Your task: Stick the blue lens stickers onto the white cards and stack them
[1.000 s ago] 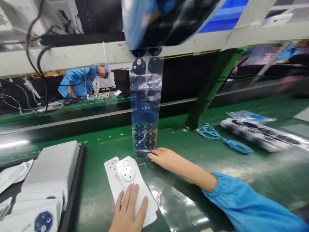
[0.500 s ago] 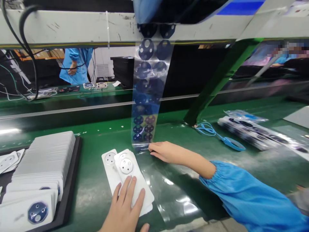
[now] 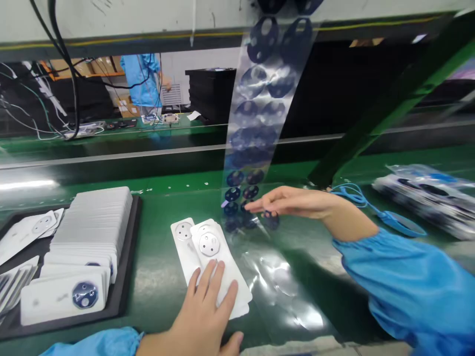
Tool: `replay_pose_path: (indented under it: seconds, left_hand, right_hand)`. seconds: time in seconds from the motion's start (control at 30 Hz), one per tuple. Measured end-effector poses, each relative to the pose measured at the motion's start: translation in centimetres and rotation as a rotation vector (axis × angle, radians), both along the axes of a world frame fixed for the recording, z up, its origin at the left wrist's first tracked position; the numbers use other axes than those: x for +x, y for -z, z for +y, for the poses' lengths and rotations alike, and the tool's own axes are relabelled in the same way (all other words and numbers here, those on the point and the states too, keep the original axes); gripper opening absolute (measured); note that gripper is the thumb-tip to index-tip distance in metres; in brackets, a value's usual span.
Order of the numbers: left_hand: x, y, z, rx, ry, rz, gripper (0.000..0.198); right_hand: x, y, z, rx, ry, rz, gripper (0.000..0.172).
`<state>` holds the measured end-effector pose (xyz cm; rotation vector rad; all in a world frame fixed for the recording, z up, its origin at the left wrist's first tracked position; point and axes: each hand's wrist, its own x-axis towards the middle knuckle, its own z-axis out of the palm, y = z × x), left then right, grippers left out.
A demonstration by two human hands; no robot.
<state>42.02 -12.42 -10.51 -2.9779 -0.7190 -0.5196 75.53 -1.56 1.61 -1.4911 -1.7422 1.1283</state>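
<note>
My right hand reaches in from the right, its extended fingers lying over the lower part of a clear film strip printed with rows of dark round stickers. The strip hangs down from above and spreads onto the belt, with its lower stickers partly under my fingertips. My left hand rests flat, fingers apart, on a white card with a round, holed sticker. A second white card lies half under it.
A black tray to the left holds a stack of white cards and a card with a dark lens piece. On the green belt lie a blue wrist strap and a bagged film roll.
My right fingers have shifted off the strip's end and now lie higher across it. The strip's lower end has dropped onto the belt. The view has swung, and the co-worker beyond has moved.
</note>
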Motion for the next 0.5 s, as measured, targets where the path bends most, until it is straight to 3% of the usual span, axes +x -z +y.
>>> replay_pose_path:
  seconds: [0.1, 0.17, 0.27, 0.37, 0.5]
  left_hand:
    - [0.0, -0.2, -0.1, -0.058, -0.005, 0.011, 0.079]
    - [0.0, -0.4, -0.2, -0.1, -0.009, 0.024, 0.077]
    - [0.0, -1.0, -0.2, -0.147, -0.007, 0.036, 0.075]
    - [0.0, -1.4, -0.3, -0.16, -0.004, 0.043, 0.076]
    - [0.1, -1.4, -0.4, -0.168, -0.004, 0.054, 0.078]
  right_hand:
    - [-2.9, -0.1, -1.4, -0.121, 0.063, 0.402, 0.036]
    - [-5.7, 0.9, -2.2, -0.182, 0.058, 0.522, 0.036]
    - [-9.6, 3.7, -2.4, -0.293, 0.022, 0.566, 0.034]
    - [-11.8, 6.3, -1.8, -0.264, 0.11, 0.558, 0.027]
    - [-12.6, 7.4, -1.4, -0.227, 0.156, 0.542, 0.02]
